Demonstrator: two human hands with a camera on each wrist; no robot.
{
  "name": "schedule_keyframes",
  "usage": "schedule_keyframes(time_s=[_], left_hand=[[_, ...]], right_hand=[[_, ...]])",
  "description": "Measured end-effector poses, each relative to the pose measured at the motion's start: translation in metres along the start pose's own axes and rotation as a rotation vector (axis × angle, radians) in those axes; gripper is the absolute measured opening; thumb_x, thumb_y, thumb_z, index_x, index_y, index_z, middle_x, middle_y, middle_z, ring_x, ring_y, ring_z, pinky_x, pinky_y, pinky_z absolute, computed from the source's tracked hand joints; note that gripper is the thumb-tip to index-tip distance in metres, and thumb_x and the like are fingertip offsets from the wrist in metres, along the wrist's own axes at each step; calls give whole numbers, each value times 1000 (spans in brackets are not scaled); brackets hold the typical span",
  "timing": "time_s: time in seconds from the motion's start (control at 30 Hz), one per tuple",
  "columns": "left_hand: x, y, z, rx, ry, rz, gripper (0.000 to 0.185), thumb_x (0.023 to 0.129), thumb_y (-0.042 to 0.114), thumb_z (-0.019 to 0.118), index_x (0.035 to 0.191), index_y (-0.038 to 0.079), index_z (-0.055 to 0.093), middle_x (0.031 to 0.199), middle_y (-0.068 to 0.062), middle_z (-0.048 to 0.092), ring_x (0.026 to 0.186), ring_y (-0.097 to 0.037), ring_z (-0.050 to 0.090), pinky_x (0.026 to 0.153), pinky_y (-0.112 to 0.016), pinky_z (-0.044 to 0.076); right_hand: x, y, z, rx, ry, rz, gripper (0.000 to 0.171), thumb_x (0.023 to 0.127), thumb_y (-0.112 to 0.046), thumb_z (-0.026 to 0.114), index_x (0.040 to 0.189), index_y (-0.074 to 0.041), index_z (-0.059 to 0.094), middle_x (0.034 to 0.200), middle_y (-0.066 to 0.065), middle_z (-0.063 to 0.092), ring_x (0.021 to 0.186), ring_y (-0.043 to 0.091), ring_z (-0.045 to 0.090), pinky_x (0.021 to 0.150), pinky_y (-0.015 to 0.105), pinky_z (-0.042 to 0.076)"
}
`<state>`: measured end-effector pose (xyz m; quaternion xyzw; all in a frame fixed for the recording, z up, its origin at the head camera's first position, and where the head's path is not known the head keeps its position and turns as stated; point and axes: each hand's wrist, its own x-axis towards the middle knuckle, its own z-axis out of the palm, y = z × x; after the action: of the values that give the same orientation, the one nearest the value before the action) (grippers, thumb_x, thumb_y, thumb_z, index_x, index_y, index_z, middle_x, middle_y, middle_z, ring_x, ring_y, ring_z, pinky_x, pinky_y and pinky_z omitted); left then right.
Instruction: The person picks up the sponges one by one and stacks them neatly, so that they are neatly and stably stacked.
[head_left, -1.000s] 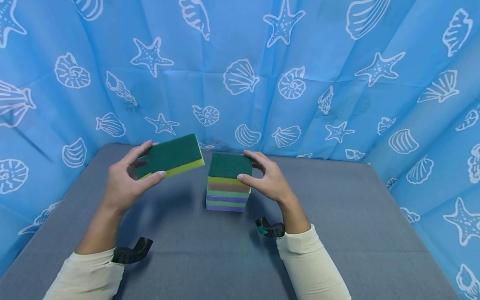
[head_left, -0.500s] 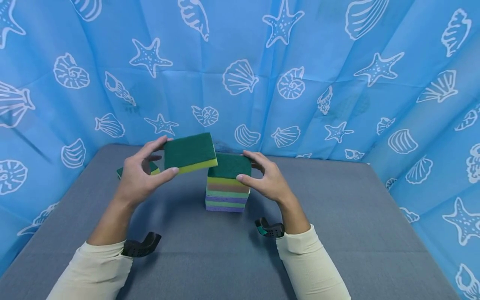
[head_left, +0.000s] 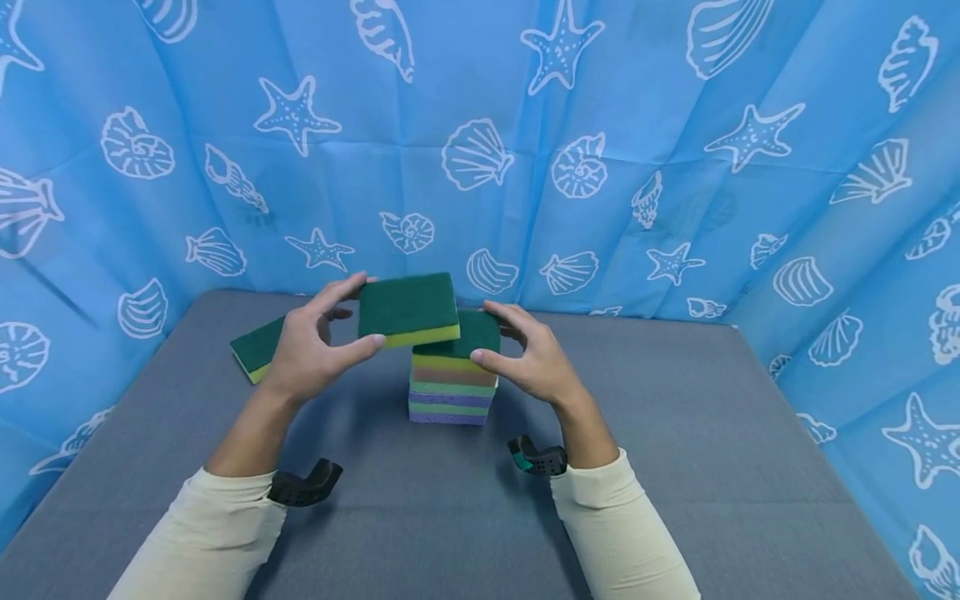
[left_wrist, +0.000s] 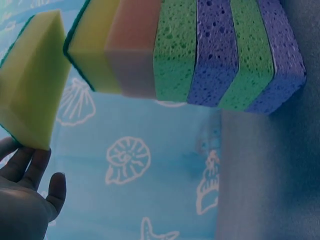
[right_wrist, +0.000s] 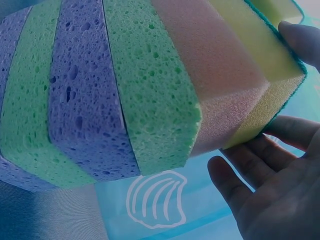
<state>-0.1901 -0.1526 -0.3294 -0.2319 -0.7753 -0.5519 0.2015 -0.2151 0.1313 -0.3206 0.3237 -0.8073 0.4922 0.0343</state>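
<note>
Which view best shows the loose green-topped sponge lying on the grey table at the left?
The head view: the loose green-and-yellow sponge lies flat on the grey table, partly behind the left hand. Neither wrist view shows it; both are filled by the coloured sponge stack.

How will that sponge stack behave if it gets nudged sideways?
The sponge stack is likely soft and light: porous foam shows in the wrist views. It is tall for its footprint with loose layers, so it may shear or tip. The right hand touches its top layer.
</note>
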Motion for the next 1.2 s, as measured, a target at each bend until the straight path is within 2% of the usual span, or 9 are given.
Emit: schedule_keyframes(time_s=[0.23, 0.47, 1.03, 1.2], left_hand=[[5, -3, 8, -22, -28, 14, 67, 81, -1, 71, 143, 1, 45, 136, -9, 50, 122, -19, 41, 94, -43, 34], [8, -2, 16, -27, -60, 14, 67, 83, 0, 69, 144, 1, 42, 138, -12, 49, 125, -22, 40, 96, -50, 33], [17, -1, 32, -28, -107, 24, 70, 82, 5, 72, 145, 0, 41, 138, -11, 49, 123, -23, 42, 95, -51, 34], [17, -2, 36, -26, -126, 7, 70, 82, 8, 72, 145, 2, 42, 138, -9, 49, 123, -22, 41, 96, -49, 34]], right_hand=[[0, -1, 0, -3, -2, -4, 60, 86, -3, 68, 140, 8, 44, 130, 25, 51, 117, 34, 50, 99, 52, 38], [-1, -1, 0, -7, -8, 11, 62, 86, -4, 69, 141, 7, 43, 132, 23, 50, 118, 33, 49, 101, 49, 37], [0, 8, -6, 37, -51, -47, 70, 83, -1, 70, 145, 5, 37, 130, 20, 51, 118, 30, 49, 99, 51, 38], [-1, 8, -7, 49, -67, -60, 74, 82, 1, 72, 147, 4, 35, 133, 19, 50, 119, 29, 49, 99, 49, 38]])
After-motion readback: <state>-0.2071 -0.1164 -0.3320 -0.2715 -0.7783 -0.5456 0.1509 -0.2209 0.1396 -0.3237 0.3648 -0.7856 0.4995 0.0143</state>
